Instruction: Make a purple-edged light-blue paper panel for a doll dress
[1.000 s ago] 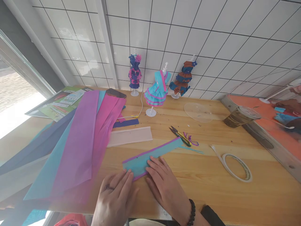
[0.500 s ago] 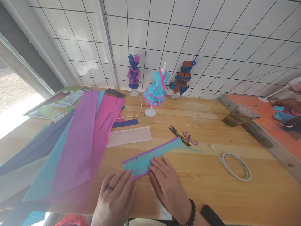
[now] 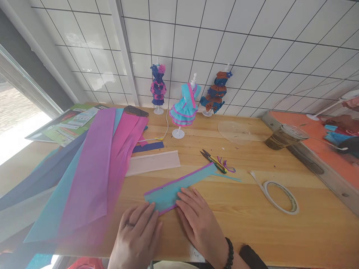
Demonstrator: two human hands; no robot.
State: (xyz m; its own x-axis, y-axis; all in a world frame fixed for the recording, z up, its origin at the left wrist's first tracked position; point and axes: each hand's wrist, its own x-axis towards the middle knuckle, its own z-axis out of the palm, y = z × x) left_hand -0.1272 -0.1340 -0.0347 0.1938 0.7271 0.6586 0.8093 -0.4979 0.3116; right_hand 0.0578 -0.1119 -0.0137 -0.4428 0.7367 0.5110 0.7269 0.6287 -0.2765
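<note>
A turquoise strip (image 3: 168, 192) of thin fabric or paper with purple edging lies slantwise on the wooden table. My left hand (image 3: 137, 229) rests over its lower left corner, fingertips down on the edge. Flat on the strip's lower edge, near the middle, lies my right hand (image 3: 198, 215), fingers stretched out. Both thumbs point inward, and the hands cover part of the purple edging. At the strip's far right end lie thread snips (image 3: 214, 161), with purple scraps (image 3: 226, 166) beside them. A thin turquoise offcut (image 3: 228, 177) lies just below.
Colourful sheets (image 3: 86, 172) spread over the left side. A pale strip (image 3: 154, 163) lies behind my hands. A tape roll (image 3: 283, 198) is at right, a lidded cup (image 3: 286, 137) farther back. Along the tiled wall stand mini mannequins, one in a turquoise dress (image 3: 185, 106).
The whole view has shifted very slightly. My right hand has slid a little toward the left along the strip's lower edge; my left hand stays in place.
</note>
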